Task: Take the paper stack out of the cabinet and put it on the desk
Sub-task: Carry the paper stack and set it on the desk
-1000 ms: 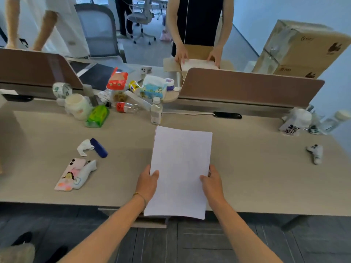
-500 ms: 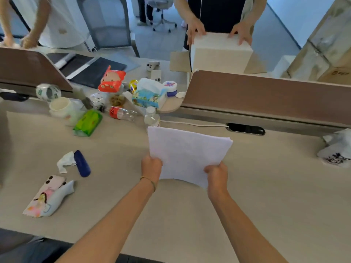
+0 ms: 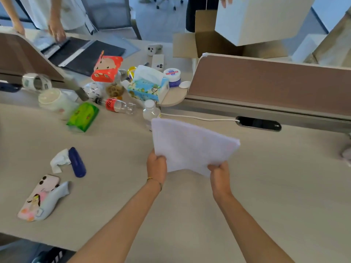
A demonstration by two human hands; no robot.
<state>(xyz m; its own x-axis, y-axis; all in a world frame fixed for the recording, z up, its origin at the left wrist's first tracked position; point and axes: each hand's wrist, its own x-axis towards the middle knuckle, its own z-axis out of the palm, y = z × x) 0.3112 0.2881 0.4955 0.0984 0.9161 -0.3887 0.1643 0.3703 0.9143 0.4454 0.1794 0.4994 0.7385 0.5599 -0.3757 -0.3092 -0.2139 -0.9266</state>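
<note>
A white paper stack (image 3: 191, 145) hangs over the middle of the beige desk (image 3: 275, 186), tilted with its far edge toward the divider. My left hand (image 3: 156, 166) grips its near left corner. My right hand (image 3: 219, 172) grips its near right corner. Both hands are closed on the stack, which looks lifted off the desk surface. The cabinet is out of view.
Clutter lies left of the stack: a clear bottle (image 3: 151, 111), a tissue box (image 3: 148, 88), a green pack (image 3: 83, 116), a blue case (image 3: 77, 162), a phone (image 3: 38, 198). A brown divider (image 3: 266, 82) runs behind. Other people handle a white box (image 3: 262, 18) beyond it.
The stack went from lying flat near the desk's front edge to being held, tilted, farther in over the desk. Beyond the divider, a person has lifted a white box out of a carton.
</note>
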